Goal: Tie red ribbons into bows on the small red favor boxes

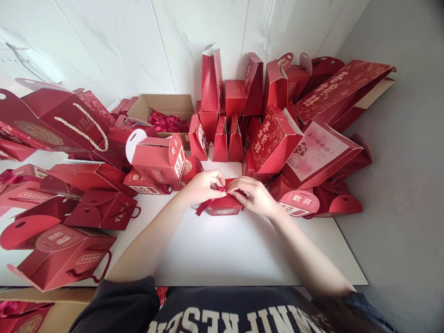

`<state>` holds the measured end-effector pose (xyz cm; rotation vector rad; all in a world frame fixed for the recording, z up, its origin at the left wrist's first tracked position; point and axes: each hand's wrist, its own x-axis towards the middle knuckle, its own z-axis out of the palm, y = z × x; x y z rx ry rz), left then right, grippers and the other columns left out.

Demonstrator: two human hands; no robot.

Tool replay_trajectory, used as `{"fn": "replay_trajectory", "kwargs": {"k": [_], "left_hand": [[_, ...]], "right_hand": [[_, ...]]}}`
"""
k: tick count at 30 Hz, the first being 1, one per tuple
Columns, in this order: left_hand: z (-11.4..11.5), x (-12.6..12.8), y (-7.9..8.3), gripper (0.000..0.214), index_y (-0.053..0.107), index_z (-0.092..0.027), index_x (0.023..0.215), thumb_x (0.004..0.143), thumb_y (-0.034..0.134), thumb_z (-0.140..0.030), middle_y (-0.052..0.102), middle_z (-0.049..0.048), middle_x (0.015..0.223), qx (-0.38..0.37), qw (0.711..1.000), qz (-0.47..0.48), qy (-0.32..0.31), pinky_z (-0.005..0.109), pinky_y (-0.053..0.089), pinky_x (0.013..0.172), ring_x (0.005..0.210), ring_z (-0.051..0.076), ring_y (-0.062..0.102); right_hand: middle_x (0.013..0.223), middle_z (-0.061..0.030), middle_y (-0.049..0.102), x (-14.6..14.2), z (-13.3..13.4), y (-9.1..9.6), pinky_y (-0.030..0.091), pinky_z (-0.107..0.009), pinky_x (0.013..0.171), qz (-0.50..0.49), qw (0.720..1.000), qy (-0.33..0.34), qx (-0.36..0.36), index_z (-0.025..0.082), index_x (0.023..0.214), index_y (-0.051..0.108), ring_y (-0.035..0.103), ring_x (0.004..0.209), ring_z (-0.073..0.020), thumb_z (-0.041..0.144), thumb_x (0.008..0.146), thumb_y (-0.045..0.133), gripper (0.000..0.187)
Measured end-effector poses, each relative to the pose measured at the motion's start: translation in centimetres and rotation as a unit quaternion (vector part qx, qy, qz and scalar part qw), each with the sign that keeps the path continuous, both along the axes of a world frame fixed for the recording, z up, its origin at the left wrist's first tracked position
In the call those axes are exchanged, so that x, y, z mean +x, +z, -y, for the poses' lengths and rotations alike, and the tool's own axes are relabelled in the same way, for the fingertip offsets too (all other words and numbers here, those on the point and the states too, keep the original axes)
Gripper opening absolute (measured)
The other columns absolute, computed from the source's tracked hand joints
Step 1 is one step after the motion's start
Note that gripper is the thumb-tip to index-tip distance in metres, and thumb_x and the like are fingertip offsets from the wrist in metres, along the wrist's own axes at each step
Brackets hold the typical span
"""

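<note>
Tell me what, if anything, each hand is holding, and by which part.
The left hand and right hand pinch the red ribbon where it lies atop the small red box; exactly which strand each has is hidden.

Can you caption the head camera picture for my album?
Left hand and right hand handle a shiny ribbon atop a small red box, among other red boxes on a white table.

Between the left hand and the right hand, the box is red with pale ornamental print. The ribbon at the left hand is crimson. Well left of it, a maroon bag has a cream cord. Beyond the right hand, a red packet bears a pink panel. Under both, the table is white.
</note>
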<state>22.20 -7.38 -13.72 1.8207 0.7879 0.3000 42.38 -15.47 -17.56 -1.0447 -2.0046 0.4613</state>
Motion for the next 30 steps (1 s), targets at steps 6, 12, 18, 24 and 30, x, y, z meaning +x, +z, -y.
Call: {"fn": "replay_trajectory", "kwargs": {"k": [6,12,18,24,30], "left_hand": [[3.4,0.5,-0.7,0.016,0.064,-0.022,0.088,0.078,0.058,-0.010,0.070,-0.0008,0.088,0.298,0.951,-0.024,0.074,0.028,0.050,0.075,0.081,0.016,0.065],[4.5,0.6,-2.7,0.016,0.059,-0.020,0.085,0.084,0.050,-0.007,0.062,0.0027,0.092,0.448,0.887,0.010,0.109,0.025,0.051,0.071,0.077,0.013,0.063],[4.9,0.2,-3.0,0.015,0.061,-0.020,0.085,0.089,0.050,-0.011,0.057,0.0059,0.114,0.441,0.885,0.025,0.148,0.026,0.053,0.077,0.081,0.012,0.063],[5.1,0.1,-2.9,0.010,0.058,-0.022,0.090,0.089,0.053,-0.013,0.057,0.0072,0.119,0.426,0.889,0.020,0.166,0.029,0.054,0.082,0.100,0.018,0.064],[5.0,0.2,-3.0,0.022,0.051,-0.021,0.104,0.086,0.056,-0.010,0.057,0.0079,0.118,0.414,0.888,0.039,0.197,0.028,0.053,0.083,0.100,0.017,0.062]], "right_hand": [[0.087,-0.0047,0.063,-0.3,0.3,0.0,0.049,-0.033,0.071,0.002,0.997,-0.050,-0.058,0.022,0.094,0.060,0.057,0.077,-0.0193,0.012,0.087,0.057,0.013],[0.086,-0.0031,0.064,-0.6,0.4,0.1,0.047,-0.038,0.084,-0.004,0.998,-0.045,-0.048,0.023,0.095,0.061,0.057,0.083,-0.0205,0.014,0.086,0.058,0.013],[0.133,-0.0088,0.057,-0.9,0.0,-0.1,0.031,-0.048,0.111,-0.071,0.983,-0.081,-0.146,0.025,0.097,0.071,0.044,0.133,-0.0247,0.036,0.100,0.042,0.031],[0.122,-0.0080,0.067,-1.0,-0.7,-0.6,0.032,-0.047,0.114,-0.170,0.947,-0.037,-0.270,0.027,0.093,0.077,0.040,0.140,-0.0268,0.048,0.086,0.065,0.025],[0.121,-0.0080,0.070,-1.5,-0.7,-1.0,0.034,-0.046,0.114,-0.284,0.908,-0.049,-0.305,0.025,0.088,0.080,0.052,0.131,-0.0293,0.045,0.071,0.080,0.027]]}}
